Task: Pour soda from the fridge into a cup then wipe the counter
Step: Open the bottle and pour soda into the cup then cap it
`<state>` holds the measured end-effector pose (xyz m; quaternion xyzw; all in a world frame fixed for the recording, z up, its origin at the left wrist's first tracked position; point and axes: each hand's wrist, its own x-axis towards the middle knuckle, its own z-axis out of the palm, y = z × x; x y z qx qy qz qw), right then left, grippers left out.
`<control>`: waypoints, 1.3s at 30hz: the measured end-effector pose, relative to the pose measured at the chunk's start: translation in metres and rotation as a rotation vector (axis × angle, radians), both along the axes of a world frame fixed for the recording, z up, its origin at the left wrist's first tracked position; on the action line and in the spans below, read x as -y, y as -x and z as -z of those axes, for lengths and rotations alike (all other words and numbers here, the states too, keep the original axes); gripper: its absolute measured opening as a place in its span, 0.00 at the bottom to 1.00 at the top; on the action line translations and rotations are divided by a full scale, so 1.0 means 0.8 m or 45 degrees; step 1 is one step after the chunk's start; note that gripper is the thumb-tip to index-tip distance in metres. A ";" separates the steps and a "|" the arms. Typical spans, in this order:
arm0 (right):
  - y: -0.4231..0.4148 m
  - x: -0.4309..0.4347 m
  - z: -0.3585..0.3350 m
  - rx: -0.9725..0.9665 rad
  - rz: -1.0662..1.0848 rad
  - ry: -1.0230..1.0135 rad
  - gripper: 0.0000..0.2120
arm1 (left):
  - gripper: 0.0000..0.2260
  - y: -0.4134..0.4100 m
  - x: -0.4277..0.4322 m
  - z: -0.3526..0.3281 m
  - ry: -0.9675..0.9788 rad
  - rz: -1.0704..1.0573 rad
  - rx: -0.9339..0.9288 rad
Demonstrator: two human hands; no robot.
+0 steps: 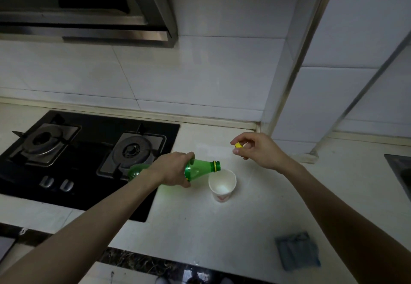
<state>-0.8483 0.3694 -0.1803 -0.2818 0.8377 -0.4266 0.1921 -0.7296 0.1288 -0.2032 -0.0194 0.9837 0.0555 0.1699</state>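
While left hand (172, 169) tips bottle (200, 168) over cup (220, 196), right hand (259, 150) pinches cap (238, 145)

- Bottle (200, 169): clear green plastic, glossy.
- Cup (222, 184): white paper, matt, beside the bottle's mouth.
- Bench (200, 228): pale, smooth, faintly shiny.
- Hob (89, 157) left of cup: glossy black glass, metal burners.
- Cloth (297, 250): blue-grey fabric, matt.
- Wall (178, 79): smooth white tiles.

I see bare counter (189, 221) around the cup (222, 184). The hob (89, 150) crowds left, folded cloth (297, 253) lies near right, tiled pillar (287, 83) closes behind, and the sink (400, 172) is far right.
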 end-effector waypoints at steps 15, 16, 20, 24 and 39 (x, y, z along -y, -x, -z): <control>0.008 -0.003 0.013 -0.017 -0.020 -0.071 0.09 | 0.27 0.012 -0.001 0.005 0.302 0.132 -0.003; 0.008 -0.003 0.014 -0.017 -0.021 -0.075 0.09 | 0.26 0.012 -0.001 0.005 0.330 0.143 -0.009; 0.008 -0.002 0.019 -0.016 -0.026 -0.080 0.09 | 0.27 0.012 0.000 0.003 0.385 0.164 -0.023; 0.007 0.000 0.023 -0.008 -0.027 -0.073 0.08 | 0.27 0.011 0.002 -0.001 0.392 0.166 -0.020; 0.006 -0.003 0.032 0.029 -0.001 -0.045 0.08 | 0.26 0.015 0.000 -0.004 0.388 0.165 -0.086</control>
